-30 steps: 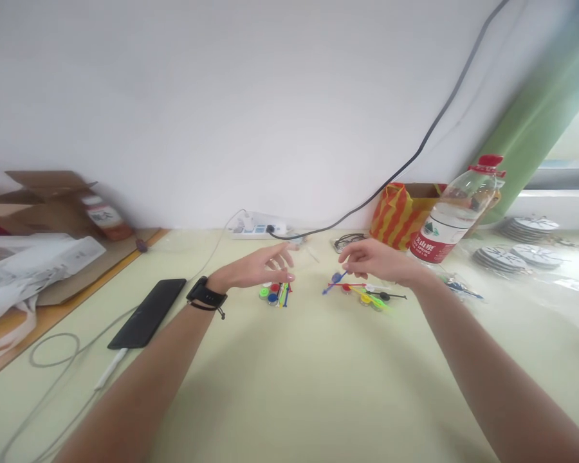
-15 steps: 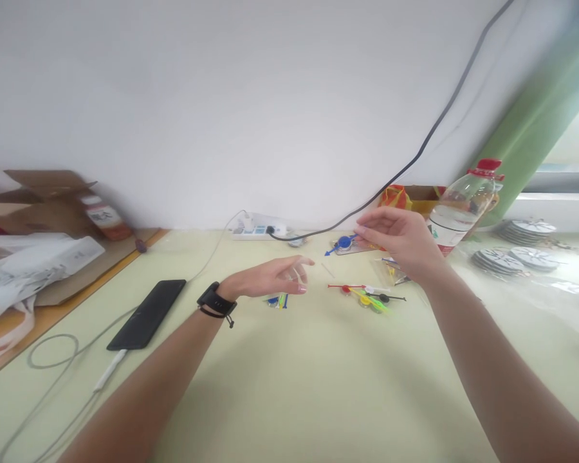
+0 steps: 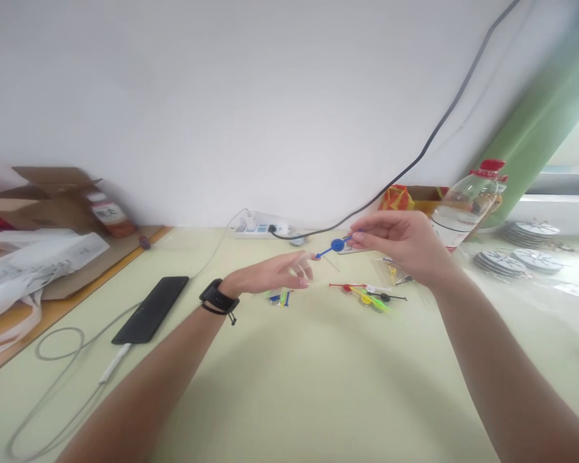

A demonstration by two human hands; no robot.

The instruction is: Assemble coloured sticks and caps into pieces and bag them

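My right hand (image 3: 390,241) pinches one end of a blue spinner arrow (image 3: 337,245), a thin plastic pointer with a round hub, held above the table. Its pointed end reaches left to the fingertips of my left hand (image 3: 275,273); whether they touch, I cannot tell. That left hand has its fingers stretched out, thumb apart. Below and between the hands lie several spinner arrows, including a red one (image 3: 347,288), a yellow one (image 3: 365,299) and a black one (image 3: 385,297). Small blue and yellow pieces (image 3: 280,298) sit under my left hand.
A power strip (image 3: 255,230) stands by the wall, its dark cable rising right. A phone (image 3: 150,310) with a charging cable lies left. Right are a large bottle (image 3: 458,212) and stacked round discs (image 3: 499,262). A cardboard box (image 3: 53,193) and white bags (image 3: 53,260) fill the far left.
My right hand has moved slightly left, bringing the blue spinner arrow to my left fingertips. The arrow's hub has swung a little and the left thumb has risen slightly.
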